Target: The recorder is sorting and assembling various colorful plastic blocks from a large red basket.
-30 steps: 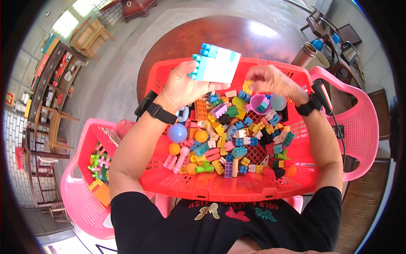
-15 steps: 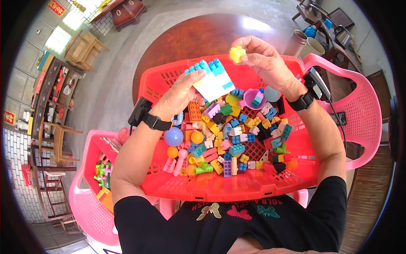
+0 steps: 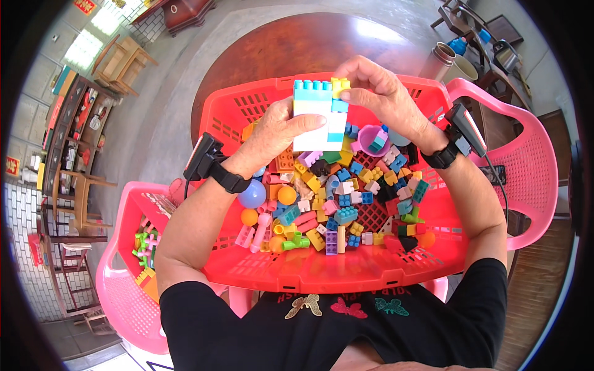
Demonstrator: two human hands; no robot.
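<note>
My left hand [image 3: 281, 131] grips a block assembly [image 3: 312, 131] of white and light-blue building blocks, its thumb lying across the white face. A row of light-blue studs runs along its top edge. My right hand [image 3: 375, 93] pinches a small yellow building block [image 3: 340, 87] against the assembly's top right corner, level with the studs; whether it is pressed fully down I cannot tell. Both hands are above a large red plastic basket [image 3: 247, 272]. Inside lie many loose building blocks, a blue ball [image 3: 252, 194], an orange ball [image 3: 286, 195] and a purple cup [image 3: 370, 137].
A round brown table [image 3: 247, 52] stands beyond the basket. Pink plastic chairs flank it, one at the right [image 3: 523, 167] and one at the left [image 3: 127, 303] with a smaller red basket [image 3: 133, 213] of toy pieces. Wooden furniture lines the left wall.
My left hand has turned the block assembly upright and moved it slightly right. The yellow block in my right hand has come down from apart to the assembly's top right corner.
</note>
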